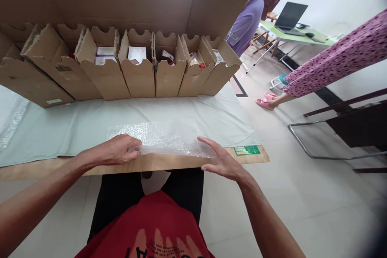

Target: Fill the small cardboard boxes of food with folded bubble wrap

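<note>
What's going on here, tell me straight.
A person in a red printed shirt has both hands at a sheet of clear bubble wrap lying flat near the table's edge. The left hand is curled at its near-left edge, though how firmly is unclear; the right hand is spread open at its right end. Beyond, brown cardboard bins stand in a row on a pale green cloth.
</note>
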Available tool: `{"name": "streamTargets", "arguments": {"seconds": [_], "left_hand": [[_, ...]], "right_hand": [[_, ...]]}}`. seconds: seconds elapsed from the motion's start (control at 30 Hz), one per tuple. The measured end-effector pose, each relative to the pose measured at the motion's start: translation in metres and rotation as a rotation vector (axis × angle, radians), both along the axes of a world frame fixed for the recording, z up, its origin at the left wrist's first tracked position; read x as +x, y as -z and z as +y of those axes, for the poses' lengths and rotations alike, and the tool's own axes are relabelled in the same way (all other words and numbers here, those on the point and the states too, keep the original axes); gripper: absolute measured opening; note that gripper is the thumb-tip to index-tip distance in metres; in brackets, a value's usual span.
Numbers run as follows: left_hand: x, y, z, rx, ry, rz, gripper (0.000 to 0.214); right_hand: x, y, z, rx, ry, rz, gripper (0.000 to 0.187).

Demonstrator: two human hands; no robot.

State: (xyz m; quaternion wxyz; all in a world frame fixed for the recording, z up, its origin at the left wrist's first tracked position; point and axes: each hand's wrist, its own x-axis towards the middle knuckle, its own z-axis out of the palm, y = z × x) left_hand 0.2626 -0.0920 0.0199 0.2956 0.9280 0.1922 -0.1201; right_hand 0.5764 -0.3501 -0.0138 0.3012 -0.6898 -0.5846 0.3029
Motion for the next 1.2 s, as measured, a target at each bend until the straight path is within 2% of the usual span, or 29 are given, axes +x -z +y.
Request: {"name": "streamTargets", "arguments": {"seconds": [0.13,0.17,0.27,0.37,0.43,0.53,0.6,0.67,0.77,0.87,1.0,1.2], "left_hand": [[0.006,-0.005,0.012,-0.234,-0.015,0.082,0.017],[0.007,-0.006,0.016,-0.271,-0.029,0.083,0.018],[0.001,-0.008,0.026,-0.340,-0.105,0.087,0.026],[-0.019,-0.008,0.032,-0.387,-0.225,0.066,0.032],[-0.037,-0.004,0.031,-0.441,-0.353,-0.022,0.033],[-0.064,0.006,0.025,-0.489,-0.598,-0.168,0.050],[-0.075,0.014,0.020,-0.455,-0.725,-0.181,0.053],[-0.078,0.024,0.015,-0.395,-0.836,-0.187,0.047],[-0.072,0.035,0.009,-0.332,-1.010,-0.293,0.044],[-0.063,0.044,0.008,-0.294,-1.109,-0.399,0.041],[-0.053,0.054,0.012,-0.123,-1.069,-0.386,0.038],[-0.039,0.061,0.015,0.380,-0.916,-0.128,0.031]], "right_hand": [[0.003,0.018,0.028,0.182,0.068,0.140,0.038],[0.004,0.021,0.036,0.205,0.093,0.191,0.032],[0.005,0.028,0.055,0.193,0.223,0.302,0.029],[0.003,0.034,0.059,0.162,0.318,0.384,0.023],[0.001,0.036,0.057,0.145,0.364,0.406,0.022],[-0.001,0.035,0.054,0.130,0.401,0.376,0.024],[-0.002,0.034,0.053,0.124,0.418,0.347,0.027],[-0.004,0.033,0.054,0.124,0.455,0.312,0.030],[-0.008,0.034,0.055,0.131,0.525,0.244,0.031],[-0.015,0.038,0.057,0.133,0.587,0.161,0.030],[-0.024,0.043,0.060,0.132,0.667,-0.049,0.028],[-0.030,0.052,0.065,0.079,0.711,-0.282,0.026]]}}
